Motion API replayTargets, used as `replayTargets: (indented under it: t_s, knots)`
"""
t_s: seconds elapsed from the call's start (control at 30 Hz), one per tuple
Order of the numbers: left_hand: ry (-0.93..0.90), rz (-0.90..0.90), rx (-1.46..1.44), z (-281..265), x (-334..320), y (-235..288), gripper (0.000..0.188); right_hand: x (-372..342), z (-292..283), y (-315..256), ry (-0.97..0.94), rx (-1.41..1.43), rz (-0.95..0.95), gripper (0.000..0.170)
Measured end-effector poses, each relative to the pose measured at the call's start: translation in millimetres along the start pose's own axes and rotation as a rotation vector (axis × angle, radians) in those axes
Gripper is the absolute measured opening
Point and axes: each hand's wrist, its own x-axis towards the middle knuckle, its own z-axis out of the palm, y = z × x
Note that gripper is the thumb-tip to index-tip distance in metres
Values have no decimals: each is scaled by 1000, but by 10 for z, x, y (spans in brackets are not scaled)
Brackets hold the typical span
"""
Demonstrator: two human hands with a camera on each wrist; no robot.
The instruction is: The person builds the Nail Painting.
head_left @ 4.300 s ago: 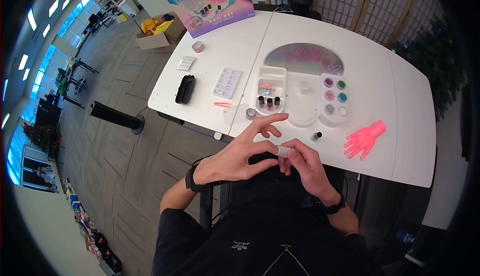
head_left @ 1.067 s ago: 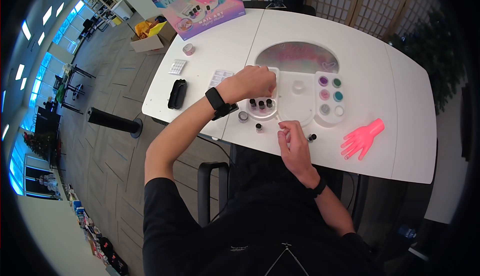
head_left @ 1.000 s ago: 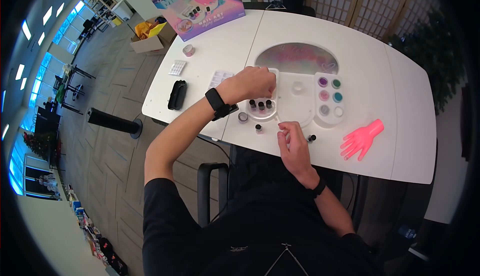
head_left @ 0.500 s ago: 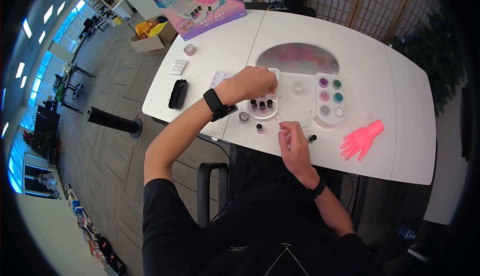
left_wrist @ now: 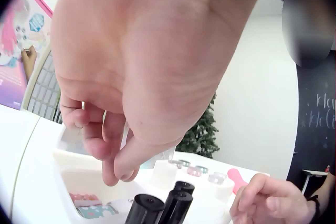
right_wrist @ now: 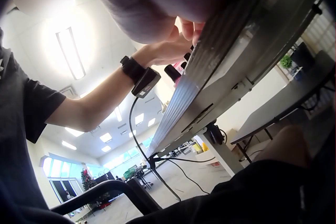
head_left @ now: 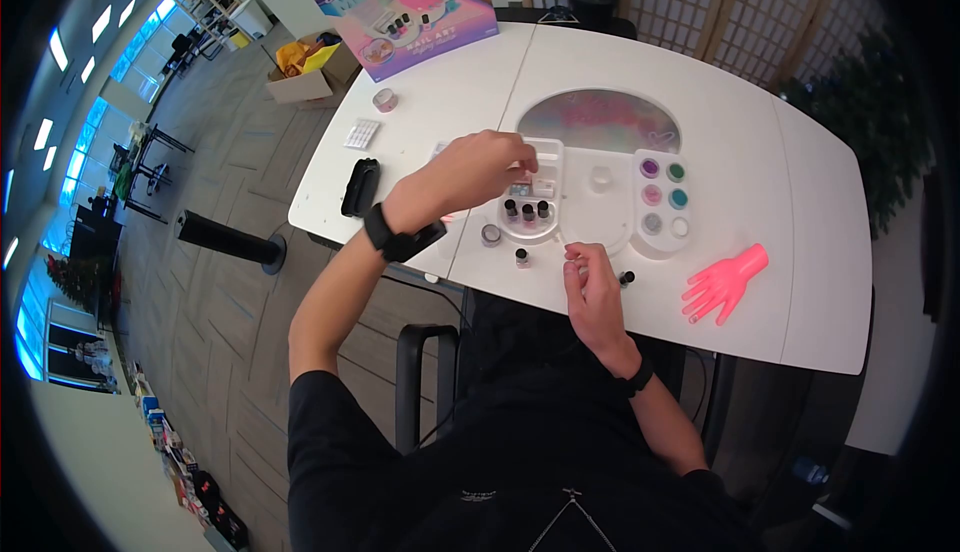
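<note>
My left hand [head_left: 465, 172] is over the white tray [head_left: 558, 167], its fingers bent downward. In the left wrist view, thumb and fingertips of the left hand [left_wrist: 142, 66] hang close together above a compartment holding small patterned packets [left_wrist: 97, 211]; no held thing shows. Black-capped bottles [head_left: 528, 213] stand in the tray's near part. My right hand [head_left: 597, 307] is at the table's front edge, fingers loosely curled, with nothing clearly visible in them. A small bottle [head_left: 522, 258] stands to its left, and another bottle [head_left: 627, 279] lies just right of it.
Glitter pots [head_left: 653, 195] sit in the unit's right side, beside a round mirror [head_left: 600, 120]. A pink model hand [head_left: 725, 282] lies further right. A jar [head_left: 491, 235], black case [head_left: 361, 188], white gem sheet [head_left: 362, 134], pink-lidded jar [head_left: 385, 101] and printed box [head_left: 405, 17] are to the left.
My left hand has moved left and its wrist has turned, uncovering the patterned packets in the tray. My right hand has stayed nearly in place.
</note>
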Motion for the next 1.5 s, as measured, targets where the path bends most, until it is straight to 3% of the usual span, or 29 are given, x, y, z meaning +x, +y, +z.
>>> replayTargets:
  t_s: [0.1,0.23,0.57,0.73,0.93,1.03,1.17,1.27,1.47,1.5]
  knots:
    - [23,-47,-40,-89,-476,107,17,-2,-7,-3,4,21,9,23]
    - [-21,-57,65,187,-966,136,24,-8,13,-4,17,16,-32,23]
    - [168,-33,131,620,-1061,139,17,-17,-10,-20,16,4,-57,19]
    - [200,-138,-82,448,-1154,377,14,-71,-32,-128,-34,-54,-205,22]
    - [274,-160,-466,456,-1246,664,13,-71,1,-453,-44,-197,-537,43]
    - [274,-168,-627,436,-1261,773,12,-57,9,-523,-10,-173,-539,50]
    - [275,-131,-799,467,-1247,862,12,-92,12,-514,-16,-19,-440,52]
    - [249,-93,-862,502,-1230,852,13,-175,-21,-532,-127,126,-208,44]
    - [160,-59,-995,427,-1233,815,11,-145,-117,-679,-272,778,238,28]
    - [151,-51,-980,399,-1240,813,12,-124,-130,-665,-305,789,246,28]
